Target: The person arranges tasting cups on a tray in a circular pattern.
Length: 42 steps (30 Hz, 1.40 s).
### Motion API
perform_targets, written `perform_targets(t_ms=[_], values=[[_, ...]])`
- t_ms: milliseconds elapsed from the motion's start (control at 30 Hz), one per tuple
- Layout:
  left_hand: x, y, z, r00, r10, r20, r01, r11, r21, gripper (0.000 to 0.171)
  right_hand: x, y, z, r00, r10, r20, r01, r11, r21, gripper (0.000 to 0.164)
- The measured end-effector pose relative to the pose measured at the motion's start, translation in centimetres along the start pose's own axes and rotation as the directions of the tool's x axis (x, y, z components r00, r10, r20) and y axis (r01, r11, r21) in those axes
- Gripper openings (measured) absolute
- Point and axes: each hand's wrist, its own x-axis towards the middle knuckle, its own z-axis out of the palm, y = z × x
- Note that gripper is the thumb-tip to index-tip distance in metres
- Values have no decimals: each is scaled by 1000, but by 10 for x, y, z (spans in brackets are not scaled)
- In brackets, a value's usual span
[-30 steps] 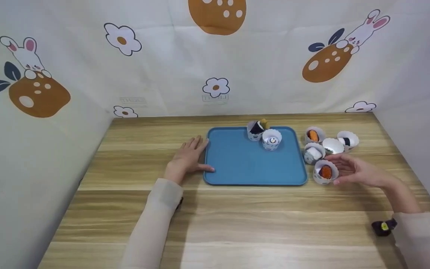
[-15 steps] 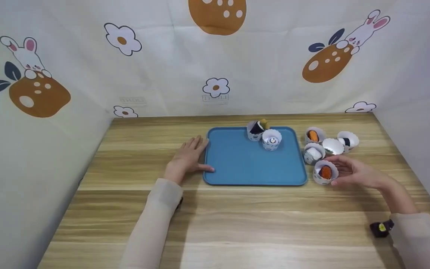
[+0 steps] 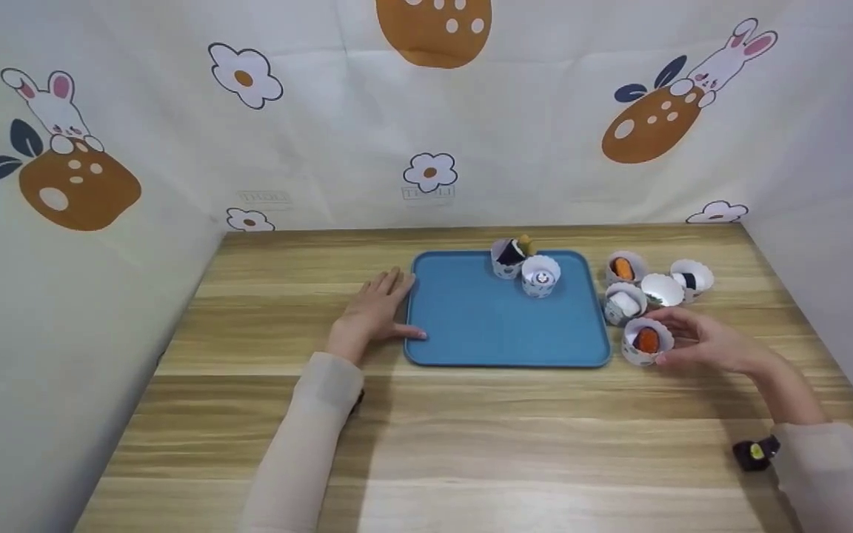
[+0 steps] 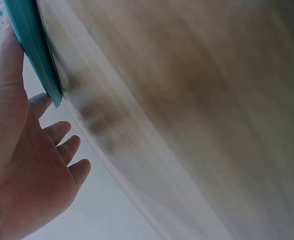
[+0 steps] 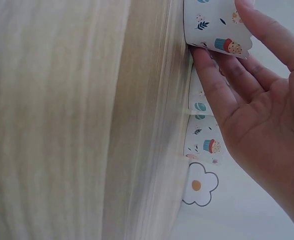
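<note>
My right hand (image 3: 719, 344) holds a white paper baking cup (image 3: 638, 357) at the tray's right front corner, thumb on one side and fingers on the other. Inside it sits a sushi piece (image 3: 646, 340) with an orange-red top. In the right wrist view the printed wall of this cup (image 5: 214, 25) stands on the table between thumb and fingers. My left hand (image 3: 371, 314) lies spread at the left edge of a blue tray (image 3: 486, 318), its thumb over the rim. The left wrist view shows the tray's edge (image 4: 33, 47) against the thumb and index finger.
Behind the right hand stand several more paper cups, among them one with orange-topped sushi (image 3: 623, 269) and one with white sushi (image 3: 623, 305). At the tray's back are a cup with a black-and-white rice ball (image 3: 510, 253) and another white cup (image 3: 540, 285). Patterned cloth (image 3: 338, 148) surrounds the table.
The right hand's thumb has shifted slightly left, closer against the cup. The left hand, tray and cups stay where they were.
</note>
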Motion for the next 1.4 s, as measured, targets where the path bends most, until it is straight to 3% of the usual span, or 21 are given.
perform_targets(t_ms=[433,1033,1400], values=[[1,0,0,1000,6,-9,-6,1000,10,106,1,-7,0,998,56,-22,-57,997,-58,57],[2,0,0,1000,3,2,-3,1000,5,108,3,-21,1,999,-35,-6,34,999,-39,49],[1,0,0,1000,-3,8,3,1000,-14,108,5,-30,2,1000,12,1,-12,998,-59,51]])
